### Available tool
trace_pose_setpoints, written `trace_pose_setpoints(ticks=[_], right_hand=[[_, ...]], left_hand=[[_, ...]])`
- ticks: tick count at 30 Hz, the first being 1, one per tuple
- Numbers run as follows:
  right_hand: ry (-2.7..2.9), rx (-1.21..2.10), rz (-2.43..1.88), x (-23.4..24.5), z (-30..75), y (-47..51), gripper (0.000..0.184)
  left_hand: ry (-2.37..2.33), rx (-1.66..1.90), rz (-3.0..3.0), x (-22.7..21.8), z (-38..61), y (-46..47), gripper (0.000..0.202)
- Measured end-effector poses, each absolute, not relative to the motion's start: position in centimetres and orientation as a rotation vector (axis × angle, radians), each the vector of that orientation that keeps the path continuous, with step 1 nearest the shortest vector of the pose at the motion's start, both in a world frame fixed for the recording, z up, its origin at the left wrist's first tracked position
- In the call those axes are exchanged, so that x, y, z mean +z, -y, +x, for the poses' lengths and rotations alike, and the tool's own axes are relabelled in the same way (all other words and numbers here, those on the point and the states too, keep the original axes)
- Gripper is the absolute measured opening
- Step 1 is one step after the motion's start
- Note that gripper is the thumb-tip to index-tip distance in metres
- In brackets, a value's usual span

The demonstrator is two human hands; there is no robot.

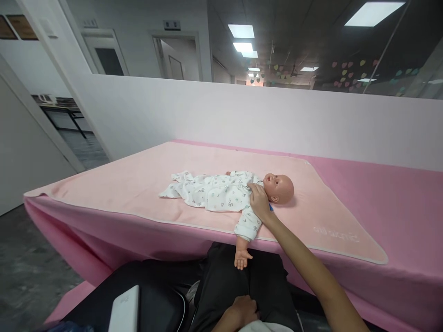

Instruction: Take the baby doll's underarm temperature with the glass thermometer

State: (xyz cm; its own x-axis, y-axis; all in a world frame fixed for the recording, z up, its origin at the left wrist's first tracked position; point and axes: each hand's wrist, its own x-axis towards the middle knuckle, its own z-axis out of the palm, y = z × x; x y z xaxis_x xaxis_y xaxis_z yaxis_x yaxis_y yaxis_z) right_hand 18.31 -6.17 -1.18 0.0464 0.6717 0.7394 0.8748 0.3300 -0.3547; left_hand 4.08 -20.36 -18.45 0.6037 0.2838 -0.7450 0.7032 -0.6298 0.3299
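Closest to us, our left hand (244, 310) rested on our dark-trousered lap (238, 281), its fingers curled loosely and holding nothing that we could make out. Just beside it, at the bottom edge, lay a white flat device (126, 310). Beyond the lap, one bare arm of the baby doll (238, 191) hung over the near edge of the surface (398, 203), its small palm dangling above our knees.

Our right hand (259, 202) reached forward along an outstretched arm and lay on the doll at the neckline of its white printed romper (214, 191). The fingers (255, 188) were narrow, drawn together on the cloth at the collar, just beside the doll's chin; whether they pinched the fabric or only touched it, we could not tell.

The doll lay on its back on a pale pink blanket (138, 180), head to our right, legs to our left. Farther off stood a pale partition wall (242, 115) with glass above it.
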Motion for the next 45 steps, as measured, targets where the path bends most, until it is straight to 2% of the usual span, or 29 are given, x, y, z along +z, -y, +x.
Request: trace_pose_setpoints(ticks=[8, 14, 18, 24, 26, 28, 30, 35, 40, 45], right_hand=[[1.684, -0.276, -1.404, -0.9, 18.3, 6.4, 0.041], [1.657, -0.26, -1.337, -1.2, 18.5, 6.1, 0.041], [1.627, -0.254, -1.305, -1.2, 18.6, 6.0, 0.04], [1.516, -0.244, -1.289, -1.4, 18.7, 5.7, 0.037], [1.495, -0.247, -1.274, -1.5, 18.7, 5.8, 0.036], [1.496, -0.249, -1.261, -1.5, 18.6, 5.9, 0.035], [1.494, -0.248, -1.244, -1.5, 18.6, 6.0, 0.032], [1.397, -0.267, -1.183, -1.5, 18.6, 5.9, 0.028], [1.331, -0.343, -1.18, -1.5, 18.6, 5.8, 0.024], [1.308, -0.418, -1.171, -1.3, 18.6, 5.8, 0.022]], left_hand=[[-0.818, -0.755, 2.384, -19.8, 4.2, 21.3, 0.057], [-0.883, -0.189, 2.564, -17.8, 2.3, 21.9, 0.036], [-0.721, 0.073, 2.376, -12.0, 1.2, 22.8, 0.029], [0.179, 0.292, 2.03, 1.8, -0.9, 21.9, 0.038], [0.223, 0.545, 1.991, 5.2, -0.6, 19.5, 0.028], [-0.04, 0.93, 2.044, 7.1, 0.9, 15.8, 0.029], [-0.384, 1.226, 2.196, 7.6, 3.4, 11.3, 0.025], [-0.867, 1.497, 2.479, 4.5, 7.9, 2.9, 0.019], [-0.844, 1.444, 2.719, 1.2, 7.8, 2.0, 0.016], [-0.816, 1.571, 2.673, 0.6, 8.1, 2.2, 0.014]])
